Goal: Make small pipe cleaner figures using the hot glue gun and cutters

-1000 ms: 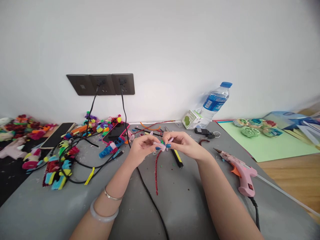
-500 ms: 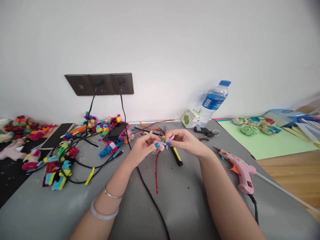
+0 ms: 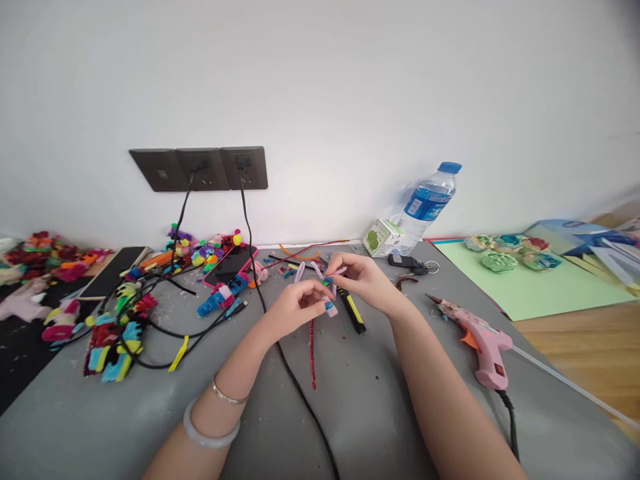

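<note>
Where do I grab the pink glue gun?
Best by the handle of the glue gun, from the near side with the right hand: it lies with its handle toward you and its tip, possibly hot, pointing away.

A craft workspace: a table with fuzzy pipe-cleaner figures left of the hands, a glue gun and green paper right.

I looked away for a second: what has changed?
The left hand shifted slightly down and rightward; the right hand moved a little left. The lilac piece between them has turned, and more of it shows above the left hand. The glue gun, bottle and red strand stayed put.
</note>
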A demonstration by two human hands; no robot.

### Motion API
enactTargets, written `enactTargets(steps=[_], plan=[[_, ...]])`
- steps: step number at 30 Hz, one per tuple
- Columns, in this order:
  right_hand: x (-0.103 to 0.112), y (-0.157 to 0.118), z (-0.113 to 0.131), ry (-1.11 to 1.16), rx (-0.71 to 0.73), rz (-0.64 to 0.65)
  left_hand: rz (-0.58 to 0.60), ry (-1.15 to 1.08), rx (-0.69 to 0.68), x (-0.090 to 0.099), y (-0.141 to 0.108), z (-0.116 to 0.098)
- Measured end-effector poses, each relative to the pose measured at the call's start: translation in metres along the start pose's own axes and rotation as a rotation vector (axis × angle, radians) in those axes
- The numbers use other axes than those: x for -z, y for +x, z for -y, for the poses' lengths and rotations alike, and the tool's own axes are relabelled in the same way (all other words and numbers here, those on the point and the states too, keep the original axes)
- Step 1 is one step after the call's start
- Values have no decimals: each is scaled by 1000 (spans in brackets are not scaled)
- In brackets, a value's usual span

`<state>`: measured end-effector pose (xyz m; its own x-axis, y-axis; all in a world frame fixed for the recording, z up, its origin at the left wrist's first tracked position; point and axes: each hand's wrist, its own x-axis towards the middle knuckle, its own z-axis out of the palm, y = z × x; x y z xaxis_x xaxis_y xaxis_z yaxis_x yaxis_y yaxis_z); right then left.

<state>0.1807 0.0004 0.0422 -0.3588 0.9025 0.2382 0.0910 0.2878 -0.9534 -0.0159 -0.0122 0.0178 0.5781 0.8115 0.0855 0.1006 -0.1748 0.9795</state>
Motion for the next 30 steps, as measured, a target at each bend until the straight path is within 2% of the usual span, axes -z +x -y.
enactTargets(steps=[3, 8, 11, 16, 20, 25, 30], plan=[[0, 0, 0, -9, -17, 9, -23, -53, 8, 0, 2, 1], [-3, 0, 0, -59, -14, 18, -236, -137, -5, 0, 5, -2], [-6, 1, 1, -88, -10, 15, -295, -182, 21, 0, 6, -3], [-11, 1, 2, -96, 4, 29, -332, -280, 91, -2, 7, 0], [-6, 1, -1, -95, 28, 2, -363, -398, 158, -2, 7, -2], [2, 1, -3, -69, 70, -68, -373, -455, 174, 1, 7, -5], [1, 1, -3, -36, 104, -87, -329, -415, 153, 3, 7, 0]])
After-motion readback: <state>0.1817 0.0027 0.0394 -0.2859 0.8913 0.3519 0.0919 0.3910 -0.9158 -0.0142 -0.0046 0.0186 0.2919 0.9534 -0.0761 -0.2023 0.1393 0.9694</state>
